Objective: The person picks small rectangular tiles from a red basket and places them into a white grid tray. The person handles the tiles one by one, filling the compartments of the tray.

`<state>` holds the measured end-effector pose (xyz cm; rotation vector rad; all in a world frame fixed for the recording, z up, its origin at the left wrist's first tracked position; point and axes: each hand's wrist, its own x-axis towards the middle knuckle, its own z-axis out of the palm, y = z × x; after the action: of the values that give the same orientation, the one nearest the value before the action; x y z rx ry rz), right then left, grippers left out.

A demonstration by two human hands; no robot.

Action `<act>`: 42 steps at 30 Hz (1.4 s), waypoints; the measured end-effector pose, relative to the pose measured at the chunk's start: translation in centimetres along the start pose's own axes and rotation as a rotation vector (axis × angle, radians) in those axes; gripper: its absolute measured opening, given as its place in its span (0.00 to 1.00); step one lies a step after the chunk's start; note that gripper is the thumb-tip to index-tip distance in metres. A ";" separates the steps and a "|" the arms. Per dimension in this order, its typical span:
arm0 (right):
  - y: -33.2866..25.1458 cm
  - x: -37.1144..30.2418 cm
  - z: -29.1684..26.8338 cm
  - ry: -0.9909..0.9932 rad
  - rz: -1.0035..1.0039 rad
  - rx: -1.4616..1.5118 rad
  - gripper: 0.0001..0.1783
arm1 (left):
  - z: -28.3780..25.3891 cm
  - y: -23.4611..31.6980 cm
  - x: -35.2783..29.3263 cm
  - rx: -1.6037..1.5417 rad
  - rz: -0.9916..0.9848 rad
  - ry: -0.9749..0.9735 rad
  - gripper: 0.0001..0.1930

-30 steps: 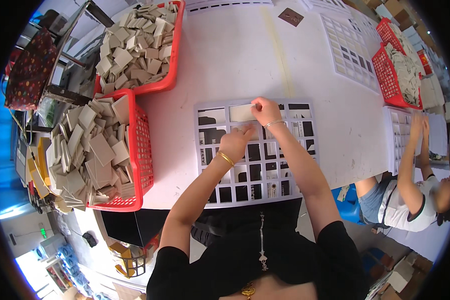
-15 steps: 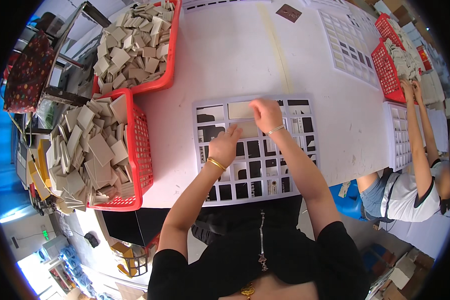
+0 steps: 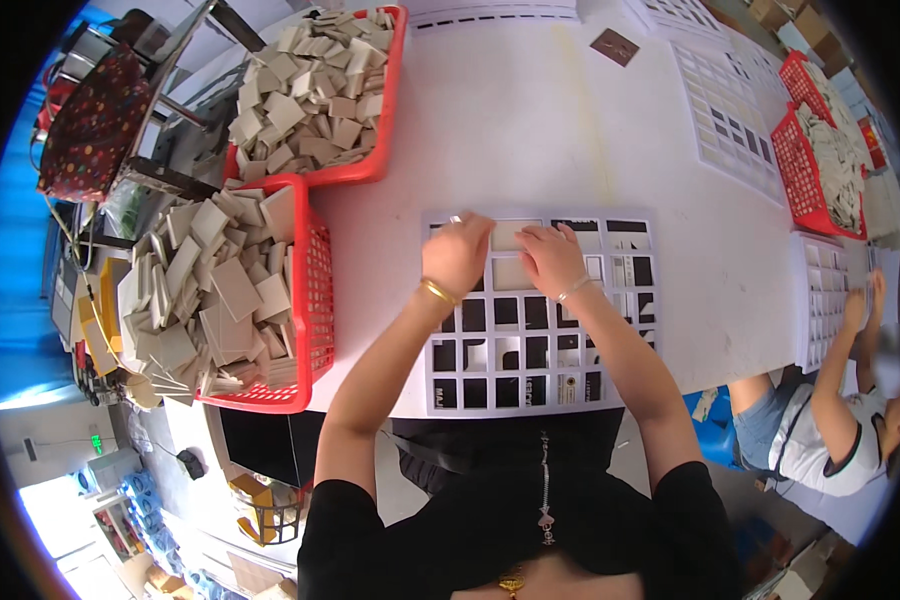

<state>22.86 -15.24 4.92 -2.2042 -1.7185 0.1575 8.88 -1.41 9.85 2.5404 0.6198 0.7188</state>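
A white gridded tray (image 3: 477, 341) lies in front of me on the table. Many of its compartments show black and white printed material. Flat beige pieces fill two wide compartments at its top: one upper beige piece (image 3: 507, 236) and one lower beige piece (image 3: 511, 274). My left hand (image 3: 455, 254) is bent over the upper left compartment, its fingers drawn together; a small white bit shows at the fingertips, too little to name. Just right of the beige pieces, my right hand (image 3: 555, 262) rests on the tray with thumb and fingers apart.
Two red baskets of beige pieces, a near basket (image 3: 315, 310) and a far basket (image 3: 391, 100), stand at my left. More gridded trays (image 3: 725, 120) lie far right. Beyond the table's right side, a person (image 3: 830, 425) reaches toward another tray (image 3: 820, 290). A brown square (image 3: 614, 47) lies at the back.
My left hand has moved up to the tray's upper left compartment. My right hand has come down from the top edge. The other person's hands have left the red basket.
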 end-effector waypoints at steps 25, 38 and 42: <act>-1.0 -0.8 0.0 0.070 0.014 0.057 0.20 | -7.2 -20.8 16.8 0.615 -0.531 -0.157 0.13; 0.0 -0.1 -0.1 -0.105 0.074 0.076 0.20 | -12.0 -11.8 14.8 -1.019 -0.557 -0.016 0.09; 0.5 0.9 0.2 0.187 0.057 0.341 0.20 | -11.7 -9.4 12.9 -1.064 -0.423 0.044 0.10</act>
<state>23.46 -14.47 4.73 -1.9515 -1.4128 0.2316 9.30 16.08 19.04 1.3697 0.5479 0.6861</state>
